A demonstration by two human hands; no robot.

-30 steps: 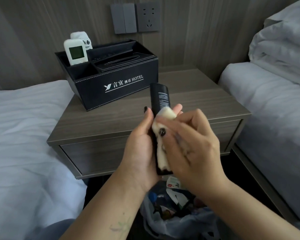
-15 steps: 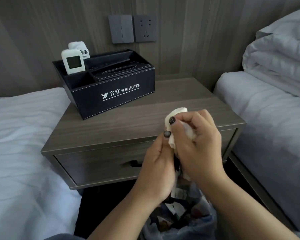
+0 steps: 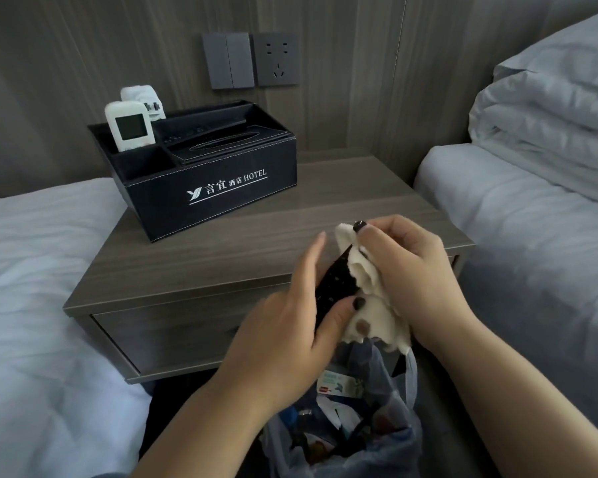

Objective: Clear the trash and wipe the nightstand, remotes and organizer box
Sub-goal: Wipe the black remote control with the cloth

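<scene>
The long black button-faced remote control (image 3: 337,288) is gripped by the left hand (image 3: 290,326), thumb curled over its lower face, fingers behind it. A cream, stained cleaning cloth (image 3: 366,291) is pinched by the right hand (image 3: 408,270) and pressed against the remote's right edge & top end. Remote is held in the air in front of the grey-brown wood-grain nightstand counter (image 3: 263,250), above an open translucent plastic trash bag (image 3: 342,432) w/ wrappers inside.

Risk, as judged: if the left grip is loosened while the cloth is dragged along, the remote could be pulled free & dropped straight into the bag, or buttons pressed by the rubbing.

Long axis runs from lower left up to upper right, tilted; button face is turned toward the camera, top end hidden under cloth.

Further back on the counter, the black leather-look organizer box (image 3: 214,181) w/ white HOTEL lettering is seen, a white remote w/ screen (image 3: 129,125) standing upright in its left rear compartment. White-sheeted beds (image 3: 32,270) flank both sides.
</scene>
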